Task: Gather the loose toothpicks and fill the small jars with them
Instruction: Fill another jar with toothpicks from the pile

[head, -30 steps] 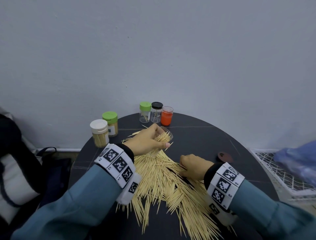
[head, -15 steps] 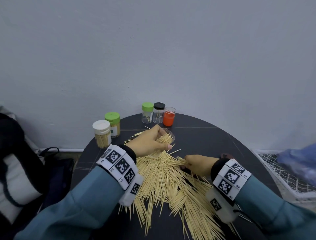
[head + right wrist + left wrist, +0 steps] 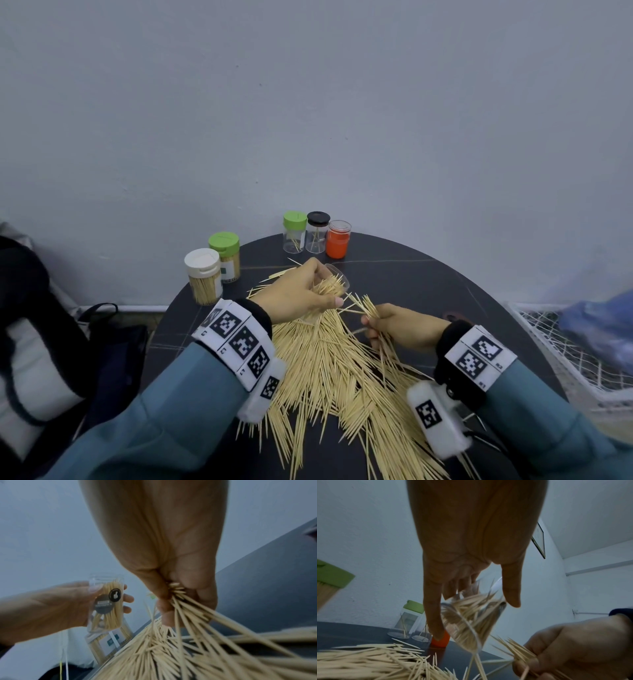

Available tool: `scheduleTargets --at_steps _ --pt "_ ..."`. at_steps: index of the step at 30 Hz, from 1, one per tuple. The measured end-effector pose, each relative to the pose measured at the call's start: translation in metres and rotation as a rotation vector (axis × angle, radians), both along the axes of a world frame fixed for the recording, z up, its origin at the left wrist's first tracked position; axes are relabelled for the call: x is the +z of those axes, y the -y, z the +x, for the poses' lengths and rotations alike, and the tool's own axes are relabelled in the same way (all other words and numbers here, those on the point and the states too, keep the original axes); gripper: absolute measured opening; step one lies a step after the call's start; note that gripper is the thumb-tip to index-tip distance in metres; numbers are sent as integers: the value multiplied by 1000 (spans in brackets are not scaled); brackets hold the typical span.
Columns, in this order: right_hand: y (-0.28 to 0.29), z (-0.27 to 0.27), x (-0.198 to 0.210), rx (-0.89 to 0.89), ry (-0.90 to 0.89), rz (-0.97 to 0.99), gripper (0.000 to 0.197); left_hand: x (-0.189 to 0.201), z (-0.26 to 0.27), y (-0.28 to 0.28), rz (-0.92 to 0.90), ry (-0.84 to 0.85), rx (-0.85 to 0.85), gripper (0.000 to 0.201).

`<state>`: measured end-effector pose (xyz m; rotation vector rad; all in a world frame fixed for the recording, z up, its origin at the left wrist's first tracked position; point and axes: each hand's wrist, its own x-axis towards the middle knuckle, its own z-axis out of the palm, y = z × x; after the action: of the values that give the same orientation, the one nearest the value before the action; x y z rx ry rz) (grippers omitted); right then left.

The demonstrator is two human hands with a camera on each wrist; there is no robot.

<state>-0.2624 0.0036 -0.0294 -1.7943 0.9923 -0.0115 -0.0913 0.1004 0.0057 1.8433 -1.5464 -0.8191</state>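
Now pale toothpicks (image 3: 329,370) sprawl heaped beside jars (image 3: 317,233).

head view looks down, wrist views close, all share toothpicks (image 3: 329,370)

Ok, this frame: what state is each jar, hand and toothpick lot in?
Clear jar: lidless, tilted, partly filled, in left hand.
Right hand: pinching a toothpick bundle.
Pile: loose on table.
White-lid jar: closed, full.
Black-lid jar: closed, nearly empty.
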Motion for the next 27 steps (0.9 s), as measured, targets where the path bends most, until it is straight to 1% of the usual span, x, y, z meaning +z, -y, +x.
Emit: scheduleTargets --at_steps 2,5,10,14,18,22,27 --pt "1 1 1 -72 137 92 21 0 0 0 -6 -8 -1 45" --pt "3 7 5 -122 278 150 28 0 0 0 -9 -35 -4 43" --pt "6 21 21 -212 515 123 30 -2 2 0 -22 -31 12 43" --pt "7 32 40 -248 778 75 29 -5 4 1 -22 -39 27 42" --pt "3 47 57 -277 1034 123 29 -6 1 2 -14 -14 -1 44" --pt "-3 58 61 -279 1175 132 30 -7 1 3 -6 -28 -18 44" --pt "-5 65 53 -300 1230 141 29 -7 3 4 -47 -37 -25 40"
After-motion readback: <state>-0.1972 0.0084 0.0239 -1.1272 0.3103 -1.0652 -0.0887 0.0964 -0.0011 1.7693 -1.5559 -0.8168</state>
